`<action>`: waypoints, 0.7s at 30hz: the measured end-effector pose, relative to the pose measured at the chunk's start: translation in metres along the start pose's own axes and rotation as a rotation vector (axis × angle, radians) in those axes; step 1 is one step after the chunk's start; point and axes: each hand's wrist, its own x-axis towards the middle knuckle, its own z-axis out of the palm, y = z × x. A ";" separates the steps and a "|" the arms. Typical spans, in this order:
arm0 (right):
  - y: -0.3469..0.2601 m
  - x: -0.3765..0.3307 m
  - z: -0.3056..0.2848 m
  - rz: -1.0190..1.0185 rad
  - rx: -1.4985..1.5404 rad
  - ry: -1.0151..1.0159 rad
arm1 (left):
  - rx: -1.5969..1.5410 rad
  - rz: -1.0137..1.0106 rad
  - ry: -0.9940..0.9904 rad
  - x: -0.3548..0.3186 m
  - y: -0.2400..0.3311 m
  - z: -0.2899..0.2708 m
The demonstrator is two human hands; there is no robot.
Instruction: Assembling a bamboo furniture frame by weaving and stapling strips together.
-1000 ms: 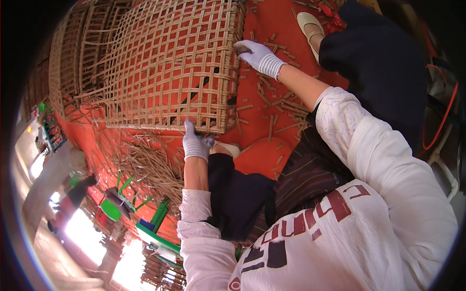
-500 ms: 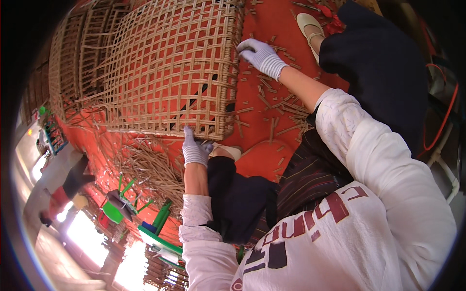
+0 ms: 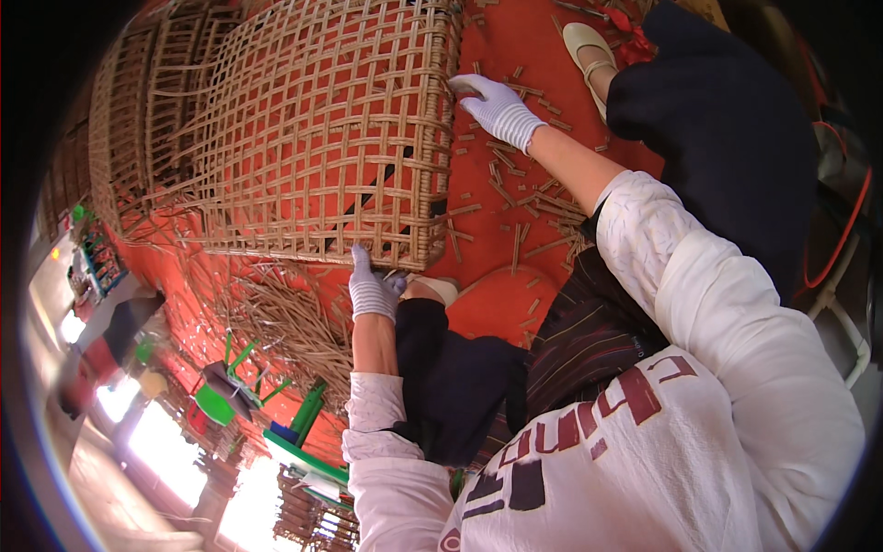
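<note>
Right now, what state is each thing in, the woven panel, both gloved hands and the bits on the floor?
Woven lattice panel: unfinished, loose strand ends at its left edge, held up off the orange floor.
Left hand: gloved, gripping the panel's lower edge.
Right hand: gloved, fingers on the panel's right edge.
Cut cane pieces: scattered loose on the floor.
Loose cane strands: piled below the panel.

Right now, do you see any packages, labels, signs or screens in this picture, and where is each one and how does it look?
Printed shirt: lower middle, on the person's own white top; large block lettering in dark red and black.
Small colourful items on a shelf: far left edge, green, red and blue; perhaps packages, too small and blurred to be sure.
No screens or signs show. The gloved left hand and right hand hold only a woven cane panel, which carries no label.
</note>
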 end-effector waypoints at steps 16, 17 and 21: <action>-0.021 0.001 0.002 -0.084 -0.002 -0.229 | -0.027 0.062 0.052 0.004 -0.005 -0.008; -0.021 0.000 0.003 -0.063 0.030 -0.229 | -0.055 0.067 0.045 0.004 -0.005 -0.009; -0.011 0.006 0.000 -0.010 0.042 -0.103 | -0.072 0.049 0.062 0.005 -0.006 -0.009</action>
